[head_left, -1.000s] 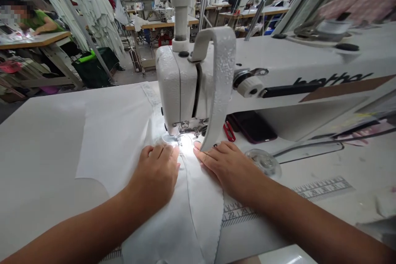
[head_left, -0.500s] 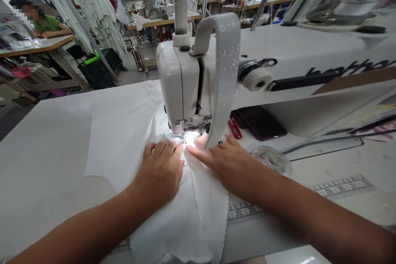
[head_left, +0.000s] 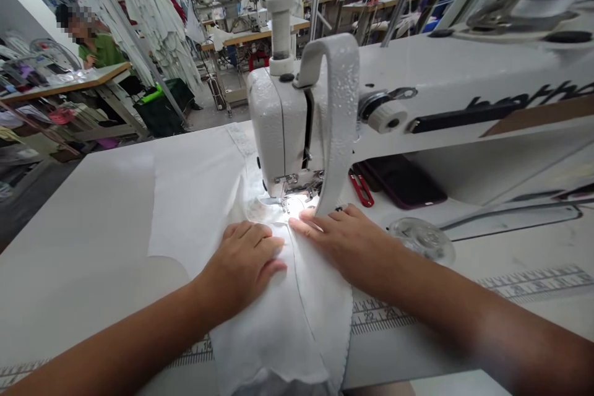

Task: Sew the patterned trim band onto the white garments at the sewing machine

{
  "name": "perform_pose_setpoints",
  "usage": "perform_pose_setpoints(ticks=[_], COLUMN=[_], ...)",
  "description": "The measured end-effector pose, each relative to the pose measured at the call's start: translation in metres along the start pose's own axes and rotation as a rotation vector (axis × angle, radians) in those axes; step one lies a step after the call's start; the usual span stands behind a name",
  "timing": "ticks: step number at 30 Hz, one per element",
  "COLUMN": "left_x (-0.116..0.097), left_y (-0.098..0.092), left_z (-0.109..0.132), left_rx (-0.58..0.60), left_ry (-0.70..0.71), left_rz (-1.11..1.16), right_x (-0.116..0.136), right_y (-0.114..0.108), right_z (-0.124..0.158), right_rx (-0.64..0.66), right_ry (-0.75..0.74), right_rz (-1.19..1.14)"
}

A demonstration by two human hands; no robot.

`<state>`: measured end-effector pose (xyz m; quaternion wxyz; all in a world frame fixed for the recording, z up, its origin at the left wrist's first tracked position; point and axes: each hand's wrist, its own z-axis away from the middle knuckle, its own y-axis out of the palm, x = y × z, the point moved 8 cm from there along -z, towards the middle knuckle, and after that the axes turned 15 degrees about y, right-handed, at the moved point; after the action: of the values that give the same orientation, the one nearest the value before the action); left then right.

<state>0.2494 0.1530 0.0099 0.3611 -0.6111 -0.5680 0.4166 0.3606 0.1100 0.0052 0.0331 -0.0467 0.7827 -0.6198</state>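
White fabric (head_left: 278,328) lies in folds on the white bench (head_left: 60,229), running under the presser foot (head_left: 284,197) of a white industrial sewing machine (head_left: 276,124), lit brightly around the needle. The left hand (head_left: 241,266) rests flat on the cloth just in front of the foot, open, fingers loosely together, gripping nothing. The right hand (head_left: 343,241) lies open on the cloth's right side, fingertips close beside the foot. Beyond it sit red thread snips (head_left: 361,189), a dark phone (head_left: 403,182) and a clear round disc (head_left: 421,240). A ruler scale (head_left: 380,315) marks the bench. Farther back, a person in a green shirt (head_left: 99,49) sits at another bench (head_left: 65,83).
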Motion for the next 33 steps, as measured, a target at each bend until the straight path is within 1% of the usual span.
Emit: perform_pose_setpoints(ticks=[2,5,10,14,18,22,27,29,30,33], left_x=[0.0,-0.003,-0.012,-0.011,0.0,0.009,0.009,0.009,0.009,0.01], left_y=[-0.004,-0.014,-0.021,-0.016,-0.003,0.008,0.01,0.011,0.012,0.012], left_z=[0.0,-0.008,-0.016,-0.02,-0.024,-0.021,-0.019,-0.02,-0.021,-0.021], left_rx=[-0.034,-0.099,-0.113,-0.09,-0.072,-0.049,-0.015,0.016,0.032,0.062], left_ry=[0.022,0.074,0.117,0.107,0.111,0.115,0.106,0.103,0.105,0.104], left_rz=[-0.028,-0.073,-0.091,-0.103,-0.119,-0.211,-0.22,-0.208,-0.208,-0.221], right_x=[0.001,0.005,0.01,0.008,0.007,0.006,0.0,-0.005,-0.011,-0.033], right_y=[0.0,-0.001,-0.001,0.002,0.004,0.001,-0.001,-0.002,-0.002,0.003], right_z=[-0.002,-0.004,-0.004,-0.004,-0.003,-0.004,-0.007,-0.009,-0.012,-0.023], right_rx=[0.006,0.021,0.038,0.068,0.098,0.121,0.232,0.26,0.263,0.259], right_ry=[0.01,0.024,0.015,0.014,0.006,0.011,0.025,0.073,0.133,0.39], right_rz=[0.031,0.094,0.133,0.127,0.137,0.122,0.01,-0.055,-0.088,-0.139])
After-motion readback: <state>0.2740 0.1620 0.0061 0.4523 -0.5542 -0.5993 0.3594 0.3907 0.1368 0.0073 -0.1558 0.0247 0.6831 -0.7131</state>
